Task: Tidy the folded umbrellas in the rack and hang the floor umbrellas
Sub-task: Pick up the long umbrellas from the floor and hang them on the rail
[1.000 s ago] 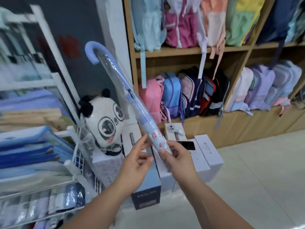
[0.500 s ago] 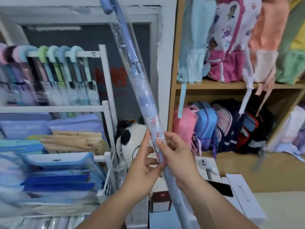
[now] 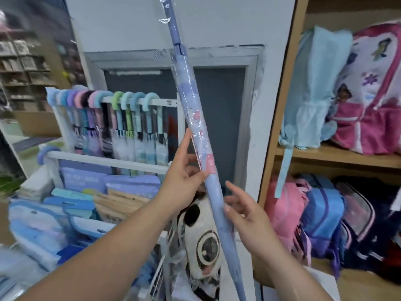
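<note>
A long lilac-blue umbrella (image 3: 195,118) in a clear plastic sleeve stands nearly upright in front of me, its handle end out of frame at the top. My left hand (image 3: 184,172) holds it at mid-length, thumb pressed on the pink strap and index finger lying up along the canopy. Lower down, my right hand (image 3: 245,211) has its fingers spread loosely, with only the thumb touching the shaft. To the left, the white rack (image 3: 165,102) carries several umbrellas (image 3: 134,127) hung by their curved handles on its top rail. Folded packaged umbrellas (image 3: 84,179) lie stacked in its lower tier.
A panda plush (image 3: 204,240) sits right behind the umbrella's lower half. A wooden shelf unit (image 3: 284,118) with backpacks (image 3: 366,101) fills the right side. A dark panel in a grey frame (image 3: 251,118) is behind the umbrella.
The umbrella has gone higher and more upright, so its handle has left the frame. My right hand has loosened and slid lower on the shaft. The view has swung left toward the rack.
</note>
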A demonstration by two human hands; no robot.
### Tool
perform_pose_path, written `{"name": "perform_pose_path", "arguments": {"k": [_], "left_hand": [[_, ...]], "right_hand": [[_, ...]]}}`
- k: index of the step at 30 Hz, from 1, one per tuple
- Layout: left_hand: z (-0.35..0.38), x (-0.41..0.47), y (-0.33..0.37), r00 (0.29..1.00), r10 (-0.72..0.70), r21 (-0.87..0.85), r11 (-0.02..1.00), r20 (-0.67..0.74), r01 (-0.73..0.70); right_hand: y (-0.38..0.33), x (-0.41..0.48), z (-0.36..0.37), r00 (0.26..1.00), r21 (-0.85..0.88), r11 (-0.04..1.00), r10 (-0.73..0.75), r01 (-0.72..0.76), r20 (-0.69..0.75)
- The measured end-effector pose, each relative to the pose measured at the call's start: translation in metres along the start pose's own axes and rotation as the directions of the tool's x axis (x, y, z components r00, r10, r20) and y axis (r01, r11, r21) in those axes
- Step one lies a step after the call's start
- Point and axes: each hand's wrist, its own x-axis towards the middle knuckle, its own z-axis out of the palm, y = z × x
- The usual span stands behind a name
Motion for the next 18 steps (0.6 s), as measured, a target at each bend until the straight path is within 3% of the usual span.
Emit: {"name": "perform_pose_path", "arguments": {"k": [3,8,14,18], "left_hand": [[-0.015,0.023,0.01,1.0,0.021,-0.016,1.0,-0.008,-0.021],[-0.059,0.064,0.028,0.997,0.073,-0.001,0.997,0.025,-0.073],[-0.122,0.104,0.042,0.983,0.149,-0.025,0.989,0.105,-0.147],[-0.167,0.118,0.036,0.956,0.146,0.047,0.986,0.255,-0.163]], "right_hand": [[-0.005,0.012,0.009,0.996,-0.076,0.997,0.004,0.003,0.091],[-0.023,0.044,0.039,0.993,-0.113,0.988,-0.1,0.106,0.055],[-0.067,0.098,0.1,0.974,-0.085,0.977,-0.203,0.194,-0.106],[-0.099,0.137,0.135,0.925,-0.101,0.962,-0.272,0.254,-0.266]]}}
